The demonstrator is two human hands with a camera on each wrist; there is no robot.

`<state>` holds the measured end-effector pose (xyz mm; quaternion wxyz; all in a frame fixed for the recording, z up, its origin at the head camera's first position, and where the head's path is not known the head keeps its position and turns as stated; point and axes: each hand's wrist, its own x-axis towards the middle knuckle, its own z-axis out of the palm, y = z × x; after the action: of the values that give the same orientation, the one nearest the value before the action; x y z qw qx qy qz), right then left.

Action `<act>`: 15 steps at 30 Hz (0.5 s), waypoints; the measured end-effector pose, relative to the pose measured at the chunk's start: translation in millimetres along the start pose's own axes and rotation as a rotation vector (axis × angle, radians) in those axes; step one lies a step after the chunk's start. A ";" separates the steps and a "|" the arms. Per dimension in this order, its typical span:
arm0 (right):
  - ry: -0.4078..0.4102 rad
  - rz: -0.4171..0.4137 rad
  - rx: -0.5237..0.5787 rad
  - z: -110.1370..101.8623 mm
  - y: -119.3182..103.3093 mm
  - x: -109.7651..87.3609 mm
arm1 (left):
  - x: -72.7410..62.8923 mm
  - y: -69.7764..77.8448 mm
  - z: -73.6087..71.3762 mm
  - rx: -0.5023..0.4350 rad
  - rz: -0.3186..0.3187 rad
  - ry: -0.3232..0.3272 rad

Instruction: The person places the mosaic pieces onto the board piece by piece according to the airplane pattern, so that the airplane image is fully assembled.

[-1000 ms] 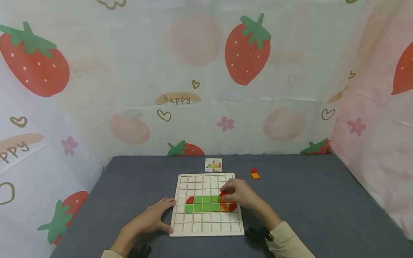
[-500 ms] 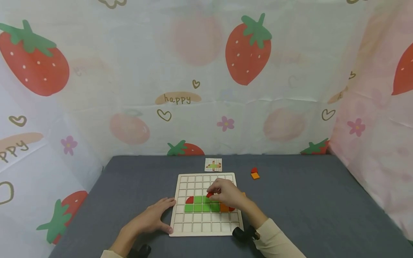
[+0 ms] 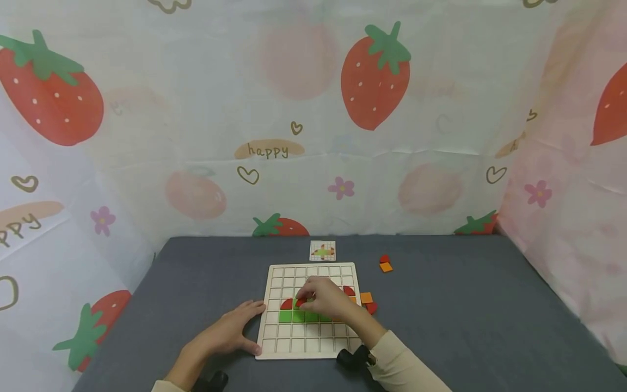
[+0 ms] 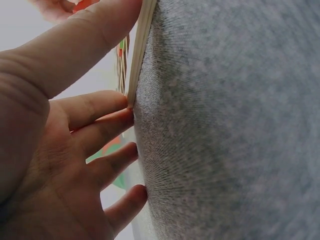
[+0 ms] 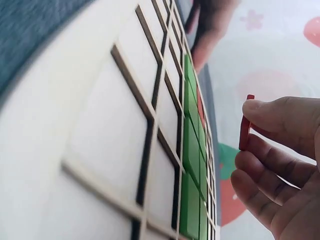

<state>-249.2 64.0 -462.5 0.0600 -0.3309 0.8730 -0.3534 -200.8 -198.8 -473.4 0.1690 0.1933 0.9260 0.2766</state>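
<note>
My right hand (image 3: pixel 325 299) pinches a thin red tile (image 5: pixel 245 127) with a curved edge between thumb and fingertips. It is over the left part of the green rows on the wooden grid board (image 3: pixel 313 346). In the right wrist view the tile is held on edge, above the green tiles (image 5: pixel 190 150). Another red tile (image 3: pixel 287 304) sits in the grid at the left end of the upper row. At the board's left edge my left hand (image 3: pixel 229 329) rests spread, thumb at the near corner and fingertips farther up. My right hand and forearm hide part of the rows.
A red tile (image 3: pixel 349 291) lies in the grid at upper right. Just off the board's right side are an orange tile (image 3: pixel 367 298) and a red one (image 3: pixel 372 308). Farther back lie another orange tile (image 3: pixel 386 267) and red tile (image 3: pixel 384 258). A pattern card (image 3: pixel 322 251) lies behind the board.
My right hand has moved left across the board from its right side, carrying the red tile. Tiles at the right, earlier covered by the hand and arm, now show. My left hand stays in place.
</note>
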 end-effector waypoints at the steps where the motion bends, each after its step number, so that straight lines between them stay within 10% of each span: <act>1: -0.003 -0.001 -0.003 1.9 -1.4 1.2 | -0.2 -0.2 0.1 -0.001 0.001 -0.001; 15: -0.058 -0.031 -0.146 22.9 -22.8 21.0 | -2.6 -1.3 0.9 0.011 0.038 0.024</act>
<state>-245.5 25.6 -461.9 0.0555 -0.3579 0.8891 -0.2799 -198.5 -200.6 -474.4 0.1514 0.2085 0.9257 0.2769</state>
